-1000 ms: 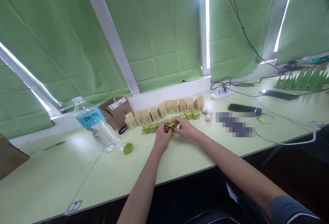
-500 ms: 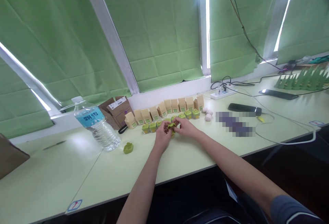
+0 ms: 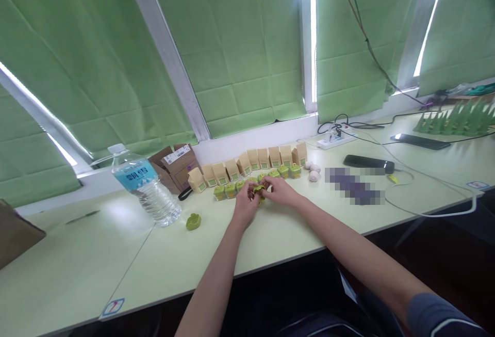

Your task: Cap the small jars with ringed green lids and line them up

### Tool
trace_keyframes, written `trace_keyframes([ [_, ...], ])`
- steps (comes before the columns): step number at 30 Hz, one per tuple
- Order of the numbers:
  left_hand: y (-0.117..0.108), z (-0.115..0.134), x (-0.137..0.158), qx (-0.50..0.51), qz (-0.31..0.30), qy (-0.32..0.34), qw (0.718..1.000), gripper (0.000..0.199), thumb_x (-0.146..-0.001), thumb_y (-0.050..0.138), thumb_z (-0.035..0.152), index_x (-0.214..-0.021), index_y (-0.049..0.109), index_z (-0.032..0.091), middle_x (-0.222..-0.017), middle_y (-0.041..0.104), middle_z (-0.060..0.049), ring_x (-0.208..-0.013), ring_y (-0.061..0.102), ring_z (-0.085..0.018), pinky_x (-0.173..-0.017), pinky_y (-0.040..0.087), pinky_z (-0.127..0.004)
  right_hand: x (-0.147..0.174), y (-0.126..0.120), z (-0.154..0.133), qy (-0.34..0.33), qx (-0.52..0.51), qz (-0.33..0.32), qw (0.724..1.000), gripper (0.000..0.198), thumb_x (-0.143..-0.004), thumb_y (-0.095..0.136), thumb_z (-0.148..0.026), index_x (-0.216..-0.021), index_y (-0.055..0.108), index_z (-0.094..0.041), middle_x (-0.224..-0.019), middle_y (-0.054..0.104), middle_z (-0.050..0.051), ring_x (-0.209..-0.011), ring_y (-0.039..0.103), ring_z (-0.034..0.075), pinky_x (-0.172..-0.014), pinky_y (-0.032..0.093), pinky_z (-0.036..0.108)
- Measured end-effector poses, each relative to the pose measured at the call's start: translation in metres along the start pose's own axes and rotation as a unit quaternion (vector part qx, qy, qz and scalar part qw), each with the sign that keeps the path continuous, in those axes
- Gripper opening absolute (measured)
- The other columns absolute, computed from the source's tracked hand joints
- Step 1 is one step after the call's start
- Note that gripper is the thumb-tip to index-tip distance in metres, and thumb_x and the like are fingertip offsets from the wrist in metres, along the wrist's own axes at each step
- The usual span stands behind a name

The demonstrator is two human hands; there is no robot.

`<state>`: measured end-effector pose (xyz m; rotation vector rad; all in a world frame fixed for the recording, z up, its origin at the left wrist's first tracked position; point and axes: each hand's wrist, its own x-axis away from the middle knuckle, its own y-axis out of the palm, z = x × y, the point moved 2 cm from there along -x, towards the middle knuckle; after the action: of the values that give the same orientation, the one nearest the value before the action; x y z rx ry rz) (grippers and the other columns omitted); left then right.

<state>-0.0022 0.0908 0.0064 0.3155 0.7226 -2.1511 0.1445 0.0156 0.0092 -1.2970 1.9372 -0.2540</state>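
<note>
Both my hands meet over the middle of the table, fingers bent around a small olive-green moulded piece [image 3: 259, 189] with a wavy edge. My left hand [image 3: 246, 203] pinches its left side, and my right hand [image 3: 279, 191] grips it from the right. The fingers cover much of it. Just behind them runs a row of small green boxes [image 3: 283, 171] with clear lower parts; my hands hide some of the middle ones. A loose olive-green shaped piece [image 3: 193, 222] lies on the table left of my left hand.
Brown paper packets [image 3: 220, 173] line the back. At left stand a large water bottle [image 3: 149, 187] and an open cardboard box [image 3: 180, 169]. Several pale round pieces [image 3: 314, 174], a black phone [image 3: 368, 163], a white cable [image 3: 429, 216] and a power strip [image 3: 336, 141] lie to the right.
Almost nothing differs. My fingers stay on the green piece with at most a very slight shift, and the view has moved a few pixels.
</note>
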Motion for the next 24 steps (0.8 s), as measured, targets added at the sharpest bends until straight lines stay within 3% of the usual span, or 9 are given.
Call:
trace_keyframes([
  [17,0.0,0.0,0.0,-0.014,0.003,0.0,1.0,0.018,-0.081,0.06,0.023,-0.098,0.057,0.02,-0.079,0.06,0.0,-0.06,0.048,-0.01,-0.059,0.039,-0.022,0.001,-0.003,-0.006,0.017,0.025,-0.012,0.999,0.013,-0.082,0.063,-0.025,-0.094,0.065,-0.021,-0.085,0.071,0.001,-0.067,0.059,0.014,-0.061,0.04,0.024],
  [21,-0.001,0.004,0.0,-0.05,0.015,0.009,0.999,0.019,-0.08,0.058,0.018,-0.1,0.058,0.02,-0.076,0.059,0.002,-0.059,0.046,-0.01,-0.059,0.039,-0.022,0.0,-0.016,-0.01,0.025,0.061,-0.019,0.998,0.019,-0.089,0.059,-0.038,-0.096,0.067,-0.023,-0.09,0.073,0.001,-0.068,0.061,0.014,-0.061,0.04,0.024],
  [24,-0.002,0.004,0.001,-0.073,0.014,0.016,0.997,0.021,-0.08,0.057,0.016,-0.1,0.061,0.02,-0.076,0.059,0.002,-0.059,0.046,-0.01,-0.062,0.04,-0.024,-0.001,-0.039,-0.005,0.076,0.113,0.02,0.99,0.03,-0.094,0.05,-0.046,-0.095,0.068,-0.023,-0.09,0.073,0.003,-0.072,0.063,0.017,-0.062,0.039,0.026],
])
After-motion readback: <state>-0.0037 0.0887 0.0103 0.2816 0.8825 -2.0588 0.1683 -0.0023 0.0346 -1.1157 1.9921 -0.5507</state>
